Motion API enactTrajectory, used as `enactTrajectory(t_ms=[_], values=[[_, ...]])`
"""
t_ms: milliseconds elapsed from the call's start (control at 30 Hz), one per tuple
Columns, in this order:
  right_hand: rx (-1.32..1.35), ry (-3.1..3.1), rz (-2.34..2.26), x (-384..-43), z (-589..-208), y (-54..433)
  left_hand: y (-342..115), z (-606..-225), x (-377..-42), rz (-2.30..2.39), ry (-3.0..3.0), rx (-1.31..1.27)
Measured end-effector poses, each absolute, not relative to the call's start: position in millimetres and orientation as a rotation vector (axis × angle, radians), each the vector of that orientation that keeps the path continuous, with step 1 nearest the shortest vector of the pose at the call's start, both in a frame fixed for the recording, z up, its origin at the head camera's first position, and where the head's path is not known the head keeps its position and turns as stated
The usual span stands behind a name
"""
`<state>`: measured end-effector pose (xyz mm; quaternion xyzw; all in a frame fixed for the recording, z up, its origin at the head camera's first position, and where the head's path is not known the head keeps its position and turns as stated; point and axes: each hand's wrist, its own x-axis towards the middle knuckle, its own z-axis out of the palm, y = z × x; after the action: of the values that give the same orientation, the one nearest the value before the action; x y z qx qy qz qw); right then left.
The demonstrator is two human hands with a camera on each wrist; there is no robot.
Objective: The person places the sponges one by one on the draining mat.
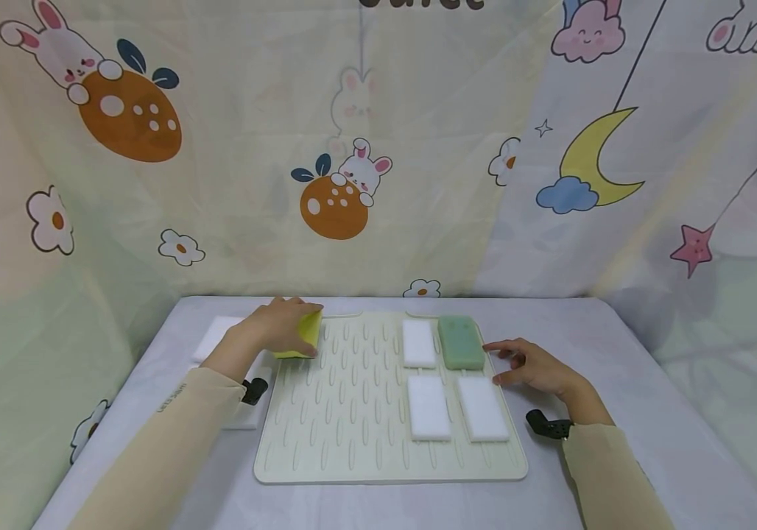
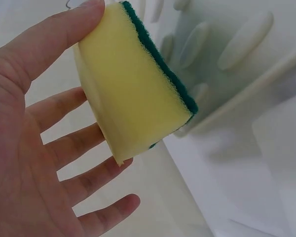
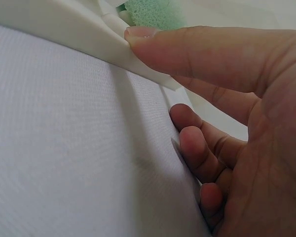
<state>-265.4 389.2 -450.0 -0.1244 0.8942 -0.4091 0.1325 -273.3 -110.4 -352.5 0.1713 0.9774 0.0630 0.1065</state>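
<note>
One yellow sponge (image 2: 133, 94) is pinched in the left hand (image 1: 279, 326); the right hand (image 1: 540, 366), well apart with loose fingers, touches the pale mat (image 1: 345, 471) between the two, beside a green sponge (image 1: 461, 343).

Long beige sleeves (image 1: 160, 442) — dark lettering (image 1: 171, 397) on the left — black wrist devices (image 1: 548, 425).

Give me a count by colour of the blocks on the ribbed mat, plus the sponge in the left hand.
White blocks on the mat: 3
Green block on the mat: 1
Yellow sponge in the left hand: 1
Total: 5
</note>
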Motion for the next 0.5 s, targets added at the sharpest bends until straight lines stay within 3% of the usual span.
enactTrajectory(t_ms=[500], values=[[-0.331, 2.588, -1.193, -265.0, -450.7, 388.2, -89.1, -360.5, -274.5, 0.194, 2.878, 0.559]])
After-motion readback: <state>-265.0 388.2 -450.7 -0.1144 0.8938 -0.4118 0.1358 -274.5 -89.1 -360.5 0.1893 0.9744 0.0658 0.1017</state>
